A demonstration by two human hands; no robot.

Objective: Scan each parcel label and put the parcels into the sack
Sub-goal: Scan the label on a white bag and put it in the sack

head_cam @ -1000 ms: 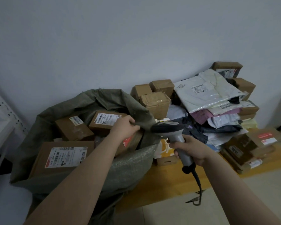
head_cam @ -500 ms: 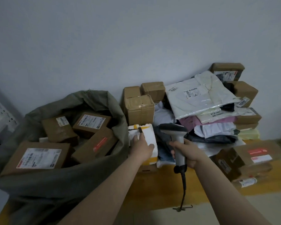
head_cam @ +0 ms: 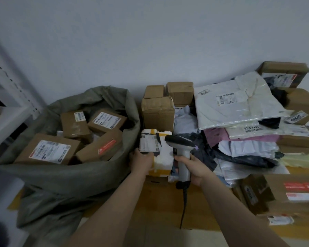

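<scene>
Gripping the handle of the scanner (head_cam: 183, 157), the right hand (head_cam: 194, 168) sat just right of centre frame, fingers wrapped fully round the grip. Its cable (head_cam: 184, 202) hung toward the lower edge. Left hand (head_cam: 141, 160), just left of centre, had fingers curled round the lower edge of a white parcel (head_cam: 157, 148) banded in yellow tape, tipping its label (head_cam: 149, 142) up toward the camera. Scanner head sat just right of that label, nose aimed left at it. Judged: parcel was held tilted so the beam could meet the label squarely. Scan step in hand, drop into sack to follow.

Sack (head_cam: 70, 173), grey-green, slumped at centre left with its mouth folded wide open, just beside the held parcel, probably kept close for a short carry. At least 4 brown boxes (head_cam: 48, 150) lay inside, most with labels up.

Farther back, centre to right: a pile, presumably not yet scanned. It held an upright carton (head_cam: 158, 113), a large white mailer (head_cam: 235, 104) over soft bags, and more cartons against the wall (head_cam: 150, 41). Plenty left to do. White shelving (head_cam: 9, 111) showed at the left edge.
</scene>
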